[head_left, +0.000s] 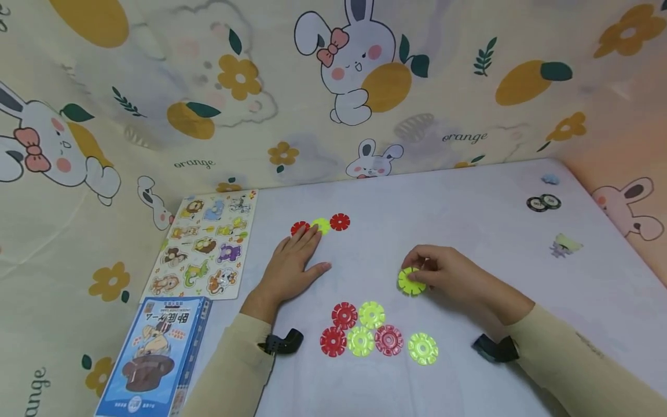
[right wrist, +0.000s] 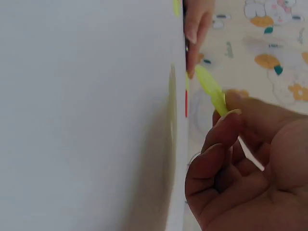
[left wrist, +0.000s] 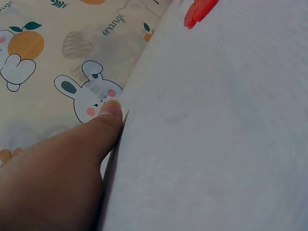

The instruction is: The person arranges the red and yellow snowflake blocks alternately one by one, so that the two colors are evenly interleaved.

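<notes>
Two bare hands at a white table (head_left: 458,197) with notched plastic discs. The right hand (head_left: 448,272) pinches a yellow disc (head_left: 412,282) between thumb and fingers; the right wrist view shows this disc nearly edge-on, clear of the tabletop. The left hand (head_left: 294,269) lies with fingers extended and thumb spread, its fingertips over parts of the left red disc (head_left: 297,227) and the middle yellow disc (head_left: 324,223) of a far row, which ends at the right red disc (head_left: 340,222). Nearer the person, three red and two yellow discs form a cluster (head_left: 361,341), with a single yellow disc (head_left: 423,348) just to its right. At left, a sticker sheet (head_left: 208,249) lies beyond a blue box (head_left: 151,353).
</notes>
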A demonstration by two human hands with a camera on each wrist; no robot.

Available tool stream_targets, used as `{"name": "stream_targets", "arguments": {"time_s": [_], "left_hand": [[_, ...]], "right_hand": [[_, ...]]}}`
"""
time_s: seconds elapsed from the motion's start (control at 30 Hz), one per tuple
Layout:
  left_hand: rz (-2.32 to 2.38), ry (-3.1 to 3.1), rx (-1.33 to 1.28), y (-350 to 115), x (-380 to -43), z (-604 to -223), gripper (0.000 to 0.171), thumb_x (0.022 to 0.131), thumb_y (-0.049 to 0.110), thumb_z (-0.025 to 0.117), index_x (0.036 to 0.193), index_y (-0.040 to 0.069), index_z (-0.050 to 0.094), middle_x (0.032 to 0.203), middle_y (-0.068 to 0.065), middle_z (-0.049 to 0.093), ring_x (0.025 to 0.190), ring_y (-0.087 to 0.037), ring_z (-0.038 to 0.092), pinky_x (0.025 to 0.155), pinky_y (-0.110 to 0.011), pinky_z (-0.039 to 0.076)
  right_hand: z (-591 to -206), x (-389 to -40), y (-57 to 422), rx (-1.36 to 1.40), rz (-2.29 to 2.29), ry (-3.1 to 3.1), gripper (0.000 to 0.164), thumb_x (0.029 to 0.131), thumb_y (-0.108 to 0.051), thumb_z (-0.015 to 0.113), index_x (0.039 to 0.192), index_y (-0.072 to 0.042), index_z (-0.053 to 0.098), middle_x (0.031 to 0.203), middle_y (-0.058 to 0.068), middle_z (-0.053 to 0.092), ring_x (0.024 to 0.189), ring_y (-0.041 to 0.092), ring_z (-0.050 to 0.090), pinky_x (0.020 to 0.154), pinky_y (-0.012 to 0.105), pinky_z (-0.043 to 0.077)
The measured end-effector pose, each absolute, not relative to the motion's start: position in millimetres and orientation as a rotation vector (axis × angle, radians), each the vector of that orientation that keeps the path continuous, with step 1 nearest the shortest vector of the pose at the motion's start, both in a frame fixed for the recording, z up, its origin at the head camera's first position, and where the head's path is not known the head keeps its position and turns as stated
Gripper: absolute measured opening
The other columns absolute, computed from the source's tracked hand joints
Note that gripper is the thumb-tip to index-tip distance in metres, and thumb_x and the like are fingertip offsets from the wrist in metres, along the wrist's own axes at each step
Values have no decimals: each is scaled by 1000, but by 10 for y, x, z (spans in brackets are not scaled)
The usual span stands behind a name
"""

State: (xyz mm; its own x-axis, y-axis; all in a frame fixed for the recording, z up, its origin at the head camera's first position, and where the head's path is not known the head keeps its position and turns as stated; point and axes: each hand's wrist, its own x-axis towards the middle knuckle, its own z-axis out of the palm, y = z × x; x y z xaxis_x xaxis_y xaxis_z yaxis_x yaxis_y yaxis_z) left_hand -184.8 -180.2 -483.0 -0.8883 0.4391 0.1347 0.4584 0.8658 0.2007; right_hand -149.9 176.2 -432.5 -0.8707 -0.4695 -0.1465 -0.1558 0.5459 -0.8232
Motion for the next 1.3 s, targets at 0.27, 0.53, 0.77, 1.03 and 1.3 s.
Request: {"name": "stream_targets", "arguments": {"time_s": [0.27, 0.53, 0.77, 1.03, 1.3], "left_hand": [[-363, -2952, -719, -1794, -1850, -4834, 81, 90, 69, 36, 153, 20, 26, 158, 6, 16, 144, -20, 7, 112, -50, 12], [-345, -2950, -712, -1796, -1849, -4803, 81, 90, 69, 37, 153, 20, 27, 158, 6, 17, 144, -20, 8, 112, -49, 13], [-352, -2954, -711, -1798, -1850, -4776, 80, 90, 68, 39, 152, 19, 27, 158, 5, 17, 144, -21, 8, 112, -49, 13], [-353, -2961, -698, -1796, -1843, -4823, 80, 90, 69, 39, 152, 20, 27, 158, 5, 17, 144, -21, 8, 112, -50, 12], [-338, -2954, -699, -1796, -1846, -4832, 81, 89, 70, 38, 153, 21, 27, 158, 6, 17, 144, -21, 7, 112, -50, 12]], "right_hand": [[-4414, -2025, 1573, -267, -1398, 2432, 24, 95, -15, 62, 118, -20, 61, 103, 9, 55, 90, 24, 59, 73, 33, 54], [-4440, -2217, 1349, -306, -1331, 2510, 54, 93, -27, 65, 143, -21, 45, 133, 3, 46, 107, 23, 50, 85, 39, 49], [-4401, -2140, 1158, -686, -608, 2763, 74, 89, -46, 64, 149, -13, 36, 156, 8, 21, 141, 31, 16, 108, 53, 24], [-4365, -2215, 1013, -722, -341, 2798, 86, 86, -56, 62, 151, -12, 28, 157, 9, 20, 142, 32, 15, 105, 60, 21], [-4335, -2339, 899, -713, -203, 2781, 90, 84, -63, 59, 152, -15, 27, 158, 5, 16, 142, 32, 13, 100, 62, 22]]}}
